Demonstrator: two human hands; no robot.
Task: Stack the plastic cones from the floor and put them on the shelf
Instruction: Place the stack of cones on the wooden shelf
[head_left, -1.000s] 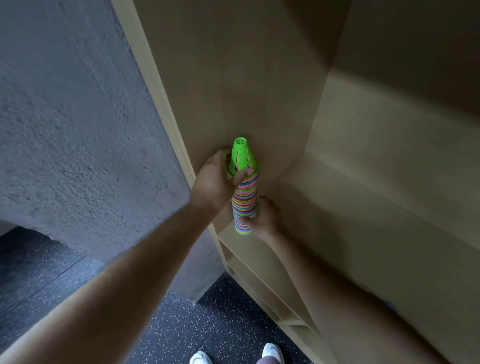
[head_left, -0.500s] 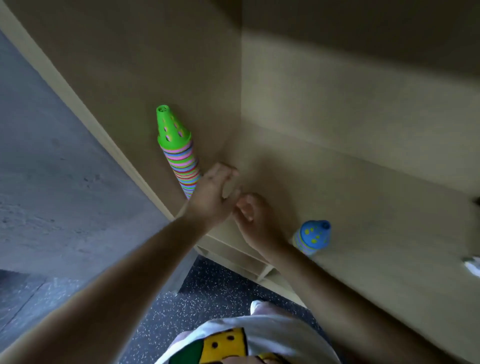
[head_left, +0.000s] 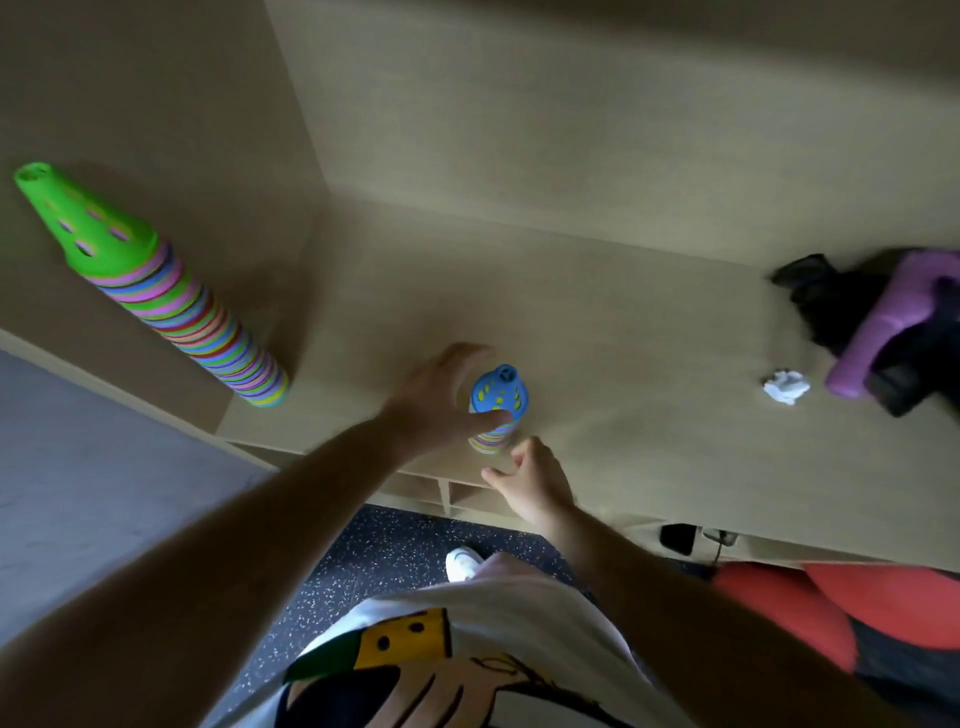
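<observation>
The tall stack of plastic cones (head_left: 192, 322), topped by a perforated green cone (head_left: 85, 223), stands on the shelf (head_left: 623, 322) in its left corner, close against the side panel. A shorter stack (head_left: 496, 410), topped by a blue cone with yellow spots, stands near the shelf's front edge, well apart from the tall one. The left hand (head_left: 441, 400) is cupped round this short stack, thumb lying across its front; motion blur prevents confirming a closed grasp. The right hand (head_left: 530, 478) sits just below the short stack, fingers loosely curled, holding nothing. Farther right on the shelf lie a crumpled white paper (head_left: 786, 385) and a purple item (head_left: 883, 322) on black material. Below the shelf, dark speckled floor (head_left: 363, 561) and one white shoe (head_left: 462, 564) are visible.
</observation>
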